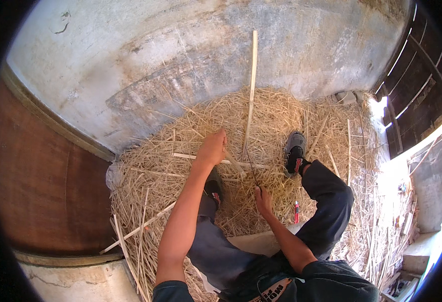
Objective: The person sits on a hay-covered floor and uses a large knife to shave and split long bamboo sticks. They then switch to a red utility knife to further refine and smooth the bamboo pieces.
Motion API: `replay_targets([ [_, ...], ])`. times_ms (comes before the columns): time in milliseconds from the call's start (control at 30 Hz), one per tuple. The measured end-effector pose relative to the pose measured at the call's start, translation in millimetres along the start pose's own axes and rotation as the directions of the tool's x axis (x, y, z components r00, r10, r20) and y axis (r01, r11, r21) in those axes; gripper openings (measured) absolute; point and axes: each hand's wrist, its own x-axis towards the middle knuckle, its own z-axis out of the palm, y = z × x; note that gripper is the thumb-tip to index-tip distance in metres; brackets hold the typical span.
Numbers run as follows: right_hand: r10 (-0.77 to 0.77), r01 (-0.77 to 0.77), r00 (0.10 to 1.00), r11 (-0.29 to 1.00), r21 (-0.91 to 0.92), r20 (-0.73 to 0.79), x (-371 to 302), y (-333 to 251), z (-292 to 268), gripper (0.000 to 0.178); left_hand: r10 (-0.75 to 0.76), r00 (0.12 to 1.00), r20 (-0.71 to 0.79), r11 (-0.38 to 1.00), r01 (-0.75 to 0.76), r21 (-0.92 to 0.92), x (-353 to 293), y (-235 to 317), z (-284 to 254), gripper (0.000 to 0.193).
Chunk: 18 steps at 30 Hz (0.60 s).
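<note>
While the left hand (213, 147) curls closed around a pale wooden strip (235, 164), the right hand (263, 201) grips a slender dark knife (253, 169).

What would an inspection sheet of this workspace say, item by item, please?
Surface: straw covers the floor.
Things in use: thin dark tool; long pale strip, upright before the wall.
Clutter: loose pale strips; small red object on the straw.
Hands: right hand grips the dark tool; left hand looks closed on a slanting strip, fingers partly hidden.
Cables: nothing seen.
Surroundings: stained wall; brown panel left; dark slatted panel right.
</note>
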Motion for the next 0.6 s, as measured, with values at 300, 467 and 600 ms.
replay_targets([
  [300, 0.273, -0.367, 0.904, 0.891, 0.266, 0.33, 48.6, 41.1, 31.8, 0.048, 0.16, 0.987, -0.017, 0.985, -0.159, 0.068, 1.2, 7.3, -0.9, 0.029],
  [467, 0.199, -0.295, 0.947, 0.854, 0.428, 0.254, 52.9, -3.6, 6.2, 0.053, 0.193, 0.981, 0.016, 0.98, -0.194, 0.035, -0.6, 6.8, -3.9, 0.025],
  [600, 0.088, -0.144, 0.99, 0.632, 0.762, 0.114, 60.0, -39.5, -5.0, 0.057, 0.263, 0.965, -0.001, 0.964, -0.263, 0.035, -1.2, 5.7, -3.7, 0.026],
])
